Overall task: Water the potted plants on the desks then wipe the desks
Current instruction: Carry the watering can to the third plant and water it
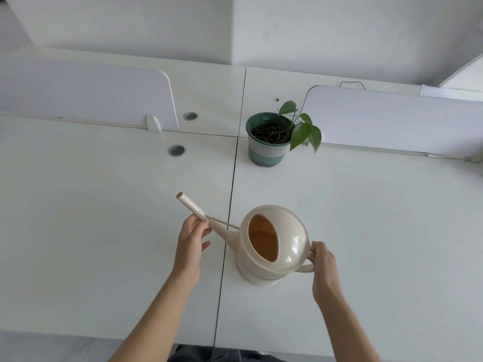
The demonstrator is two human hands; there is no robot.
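Watering can [271, 244] sits on the tabletop [104, 205], well short of the potted plant [269, 142] — right hand [325, 270] fingers [317, 248] curled round the handle [306, 269], left hand [190, 246] pinching the spout [193, 206]. Tip it early and water probably hits the tabletop.

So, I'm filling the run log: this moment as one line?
left hand: pinches spout | right hand: grips handle | watering can: upright, not pouring | potted plant: beyond can, untouched
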